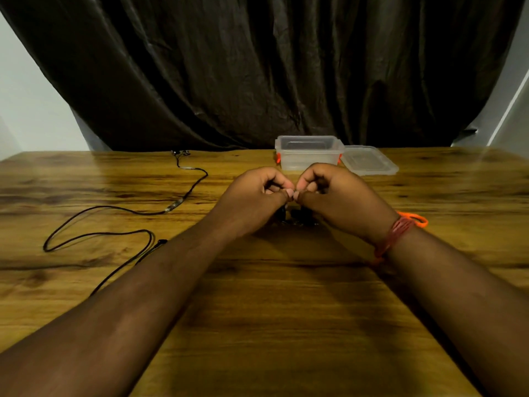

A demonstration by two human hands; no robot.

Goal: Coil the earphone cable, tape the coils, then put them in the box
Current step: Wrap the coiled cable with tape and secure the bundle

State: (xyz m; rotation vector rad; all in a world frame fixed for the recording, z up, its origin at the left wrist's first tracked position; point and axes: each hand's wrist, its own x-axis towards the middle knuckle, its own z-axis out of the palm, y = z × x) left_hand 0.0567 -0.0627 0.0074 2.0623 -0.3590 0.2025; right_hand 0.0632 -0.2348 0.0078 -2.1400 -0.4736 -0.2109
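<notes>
A wooden desk (pixel 272 296) stood in front of a dark curtain (pixel 257 67), seen from above by the person working at it. On the left, a black earphone cable (pixel 100 233) lay loose across the desk in wide bends, uncoiled, its far end near the back edge and its near end passing under the left forearm. Toward the middle, the left hand (pixel 252 199) and the right hand (pixel 337 193) met with fingers curled and thumb tips nearly touching, apparently pinching something small between them; what it was could not be told. Just beneath the hands sat a small dark bundle (pixel 297 217), possibly coiled cable, mostly hidden. The right wrist wore a red thread band (pixel 398 233). Behind the hands stood a clear plastic box (pixel 309 151), open, with its lid (pixel 369 160) flat beside it on the right. The step looked like taping a coil. Next, the bundle would need binding without springing apart.
</notes>
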